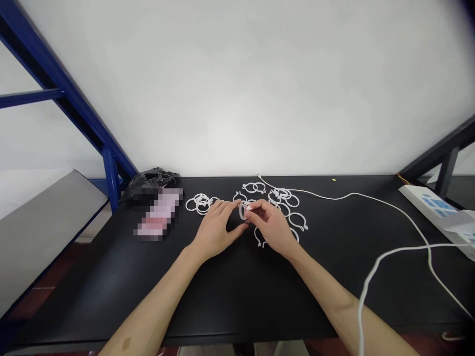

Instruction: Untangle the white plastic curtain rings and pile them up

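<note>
A white plastic shower curtain ring (241,210) stands on edge between my hands above the black table. My right hand (272,225) pinches it at its small end with thumb and forefinger. To its left, my left hand (217,225) has thumb and forefinger spread around the ring's near side; whether the fingertips touch it I cannot tell. Under and beyond the right hand lie several loose rings (298,221), some with their ends apart. Left of my left hand is a small heap of overlapping rings (201,199).
A black plastic bag (154,177) and a blurred pink item (159,215) lie on the table's left. A white cable (352,194) runs across the right side, and another loop passes over my right forearm. A white and blue package (438,202) sits at the right edge. Blue frame bars (74,99) rise at left.
</note>
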### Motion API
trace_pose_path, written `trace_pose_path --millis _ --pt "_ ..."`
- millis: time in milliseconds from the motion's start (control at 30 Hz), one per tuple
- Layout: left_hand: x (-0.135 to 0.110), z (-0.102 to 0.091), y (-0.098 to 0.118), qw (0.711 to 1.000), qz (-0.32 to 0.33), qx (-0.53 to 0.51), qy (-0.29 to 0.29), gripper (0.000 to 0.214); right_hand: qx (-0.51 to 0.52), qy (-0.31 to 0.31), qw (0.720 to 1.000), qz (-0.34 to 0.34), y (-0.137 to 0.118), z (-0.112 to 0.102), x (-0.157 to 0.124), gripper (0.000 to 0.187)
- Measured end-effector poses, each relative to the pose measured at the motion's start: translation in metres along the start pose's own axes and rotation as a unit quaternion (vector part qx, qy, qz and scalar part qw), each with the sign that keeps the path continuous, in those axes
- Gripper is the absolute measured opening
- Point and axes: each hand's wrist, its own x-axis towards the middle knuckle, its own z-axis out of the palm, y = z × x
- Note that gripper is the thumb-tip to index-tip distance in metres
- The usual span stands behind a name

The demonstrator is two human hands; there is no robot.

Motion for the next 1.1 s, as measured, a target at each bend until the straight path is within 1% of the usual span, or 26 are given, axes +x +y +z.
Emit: trace_pose_path --millis 100,200,267,333,367,433,533,600,700,800,967,1100 --pt "-0.0006 0.0011 -0.0002 1.000 -0.020 -0.020 0.004 0.050 0.071 -0.022 0.997 0.024 -0.0005 -0.0001 -0.0001 0.021" --pt "-0.0010 0.0007 -0.0015 0.999 -0.021 -0.048 -0.001 0.052 0.101 -0.031 0.993 0.043 -0.0021 -0.0015 0.0008 0.029" --pt "-0.0010 0.0002 -0.0027 0.998 -0.023 -0.063 -0.003 0.051 0.104 -0.035 0.993 0.048 -0.0027 -0.0022 0.0015 0.031" --pt "-0.0007 -0.0006 -0.0039 0.997 -0.035 -0.069 -0.003 0.046 0.082 -0.037 0.995 0.033 -0.0017 -0.0023 0.0018 0.027" --pt "-0.0004 -0.0014 -0.0043 0.997 -0.041 -0.068 -0.002 0.044 0.055 -0.036 0.998 0.019 -0.0006 -0.0022 0.0016 0.027" --pt "0.0001 -0.0035 -0.0045 0.997 -0.048 -0.059 -0.004 0.042 -0.029 -0.025 0.999 -0.023 0.0021 -0.0020 0.0011 0.026" --pt "0.0001 -0.0075 -0.0029 0.998 -0.036 -0.041 -0.019 0.040 -0.158 0.007 0.982 -0.099 0.0053 -0.0020 0.0000 0.014" --pt "-0.0005 -0.0089 -0.0010 0.998 -0.028 -0.039 -0.031 0.040 -0.196 0.024 0.971 -0.135 0.0059 -0.0023 -0.0003 0.011" --pt "-0.0017 -0.0074 0.0014 0.997 -0.025 -0.050 -0.050 0.037 -0.211 0.024 0.965 -0.155 0.0054 -0.0027 -0.0003 0.012" --pt "-0.0023 -0.0043 0.0015 0.996 -0.020 -0.056 -0.059 0.031 -0.204 0.013 0.968 -0.148 0.0051 -0.0028 -0.0003 0.015" --pt "-0.0031 -0.0052 -0.0020 0.998 -0.023 -0.042 -0.028 0.040 -0.168 0.014 0.977 -0.131 0.0057 -0.0019 -0.0012 0.012" --pt "-0.0043 -0.0075 -0.0011 0.999 0.010 -0.021 -0.029 0.039 -0.164 0.005 0.977 -0.138 0.0051 -0.0010 -0.0019 0.017"
